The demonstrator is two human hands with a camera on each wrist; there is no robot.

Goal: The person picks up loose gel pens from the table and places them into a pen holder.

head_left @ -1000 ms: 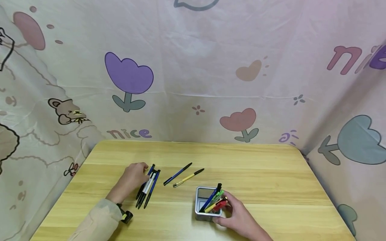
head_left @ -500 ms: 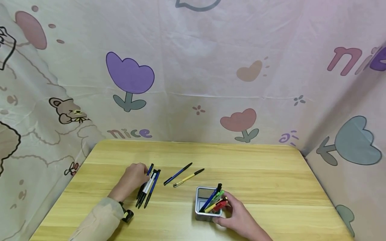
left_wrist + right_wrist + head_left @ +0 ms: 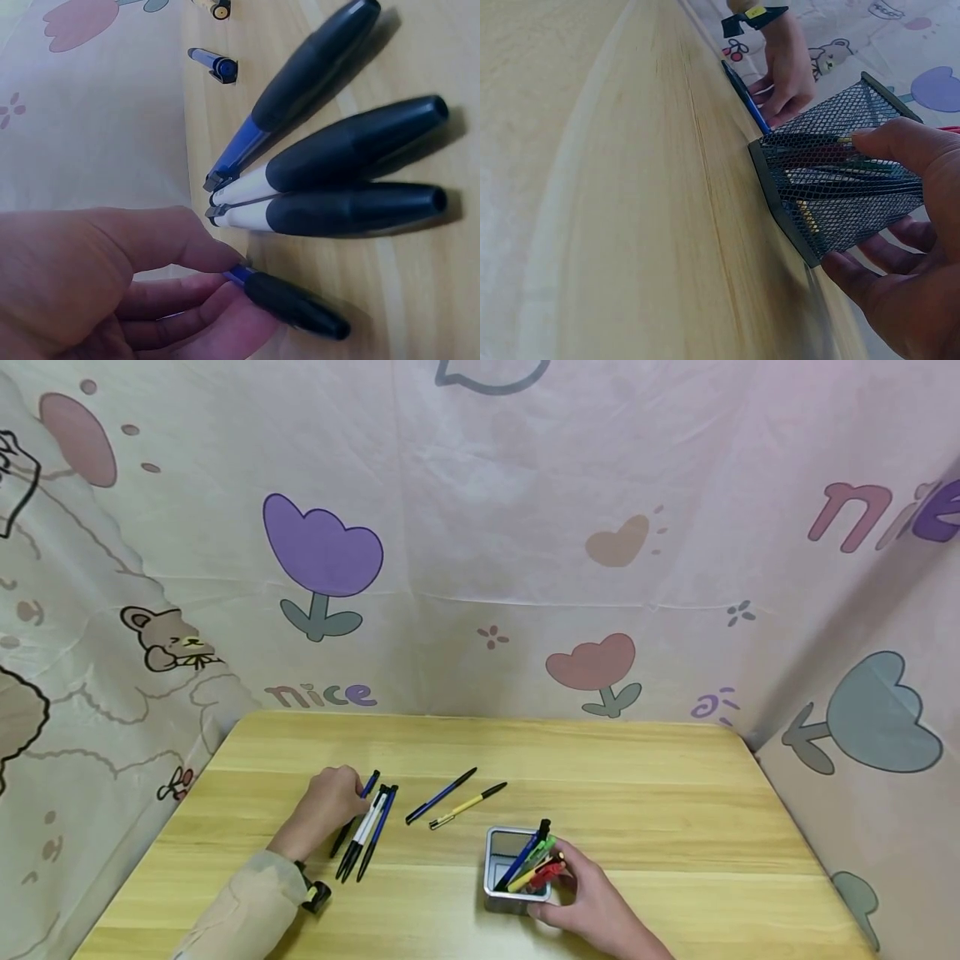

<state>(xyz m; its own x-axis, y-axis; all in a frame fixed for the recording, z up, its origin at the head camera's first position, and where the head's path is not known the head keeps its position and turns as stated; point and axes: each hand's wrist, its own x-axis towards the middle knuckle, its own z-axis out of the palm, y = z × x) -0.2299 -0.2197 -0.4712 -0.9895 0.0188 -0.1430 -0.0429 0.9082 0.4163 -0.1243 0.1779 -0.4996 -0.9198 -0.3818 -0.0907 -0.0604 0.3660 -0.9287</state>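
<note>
At the left of the table, the left hand [image 3: 332, 802] pinches a blue pen with a black grip [image 3: 296, 304] between thumb and fingers. Beside it lie two white pens [image 3: 330, 159] and another blue pen [image 3: 378, 832], close together. The right hand [image 3: 596, 902] grips the side of a square mesh pen holder [image 3: 512, 903], thumb on the near side and fingers around the right. Inside the holder lean a blue pen [image 3: 519, 862], a green one, a yellow one and a red one. The right wrist view shows the thumb against the mesh [image 3: 840, 180].
Between the left group and the holder, a blue pen [image 3: 441, 796] and a yellow pen [image 3: 468, 805] lie slanted on the wooden table [image 3: 637, 777]. A patterned cloth [image 3: 480, 527] hangs behind the table and along both sides.
The blue pen in the left hand has shifted slightly left, away from the white pens, leaving a wider gap. The right hand and the holder stay in place.
</note>
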